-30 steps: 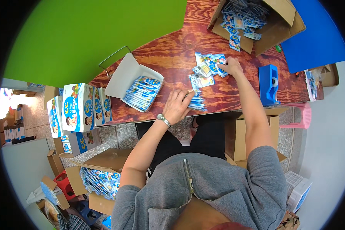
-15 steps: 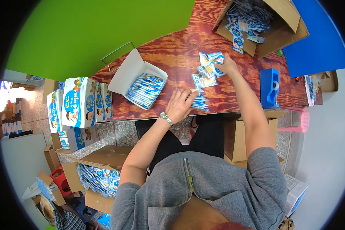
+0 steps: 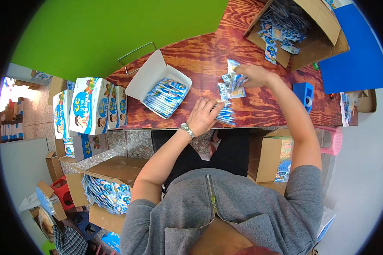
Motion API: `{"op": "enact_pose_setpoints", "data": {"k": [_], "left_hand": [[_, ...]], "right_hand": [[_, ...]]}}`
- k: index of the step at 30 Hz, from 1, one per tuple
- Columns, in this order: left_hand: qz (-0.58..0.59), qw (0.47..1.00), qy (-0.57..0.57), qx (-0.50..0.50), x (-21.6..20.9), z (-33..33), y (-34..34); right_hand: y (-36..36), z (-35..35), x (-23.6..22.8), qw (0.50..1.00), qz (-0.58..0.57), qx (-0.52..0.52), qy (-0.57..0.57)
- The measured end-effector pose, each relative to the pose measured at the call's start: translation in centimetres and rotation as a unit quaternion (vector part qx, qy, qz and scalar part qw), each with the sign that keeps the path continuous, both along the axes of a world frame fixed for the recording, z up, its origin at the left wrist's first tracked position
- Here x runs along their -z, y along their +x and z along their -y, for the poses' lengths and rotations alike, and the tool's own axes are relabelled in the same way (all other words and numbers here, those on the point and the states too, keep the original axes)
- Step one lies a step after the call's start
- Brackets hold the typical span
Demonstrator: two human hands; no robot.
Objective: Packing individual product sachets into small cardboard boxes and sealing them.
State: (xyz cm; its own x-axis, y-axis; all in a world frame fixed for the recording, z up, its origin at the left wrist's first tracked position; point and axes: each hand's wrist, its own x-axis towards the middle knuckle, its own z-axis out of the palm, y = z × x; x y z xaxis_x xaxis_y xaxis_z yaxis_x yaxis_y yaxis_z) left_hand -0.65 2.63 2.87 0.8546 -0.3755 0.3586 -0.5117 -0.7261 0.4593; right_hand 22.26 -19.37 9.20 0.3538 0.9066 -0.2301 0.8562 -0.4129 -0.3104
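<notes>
My left hand [image 3: 203,114], with a wristwatch [image 3: 186,130] at its wrist, is closed round the near-left end of a short row of blue-and-white sachets [image 3: 226,116] at the table's front edge. A little farther off, my right hand [image 3: 255,76] is somewhat blurred and pinches a sachet [image 3: 240,81]. Under and beside it lie several loose sachets [image 3: 233,63], partly covered by the fingers. Left of my hands stands a white carton [image 3: 188,80] with its lid up, packed with a neat row of sachets [image 3: 165,97].
A big cardboard box [image 3: 319,46] of loose sachets lies tipped at the back right. Near it stands a blue tape dispenser [image 3: 301,93]. Filled printed cartons [image 3: 88,104] crowd the left table end. Below are an open box of sachets [image 3: 106,193] and a pink stool [image 3: 332,142].
My right hand has drawn slightly back and left over the loose sachets and now lifts one. My left hand stays on the row. The whole view has shifted a little.
</notes>
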Motion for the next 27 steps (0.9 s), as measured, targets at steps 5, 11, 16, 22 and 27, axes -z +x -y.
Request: {"op": "enact_pose_setpoints", "data": {"k": [5,11,16,22,27], "left_hand": [[0.005,1.0,-0.004,-0.007,0.1,0.3,-0.2],[-0.007,1.0,0.003,-0.001,-0.1,-0.2,-0.2],[-0.039,0.999,-0.027,0.026,-0.5,0.2,0.7],[-0.009,0.998,-0.058,0.01,0.4,-0.4,0.4],[-0.053,0.996,-0.065,0.024,0.5,-0.8,0.4]], "right_hand": [[-1.6,-0.1,1.0,0.993,0.112,-0.021,-0.008],[-1.7,-0.7,2.5,0.782,-0.247,0.475,0.32],[0.5,-0.9,9.3,0.825,0.114,0.553,0.013],[-0.4,-4.1,6.3,0.853,-0.053,0.516,0.055],[-1.2,-5.2,1.5,0.905,-0.009,0.413,0.101]]}}
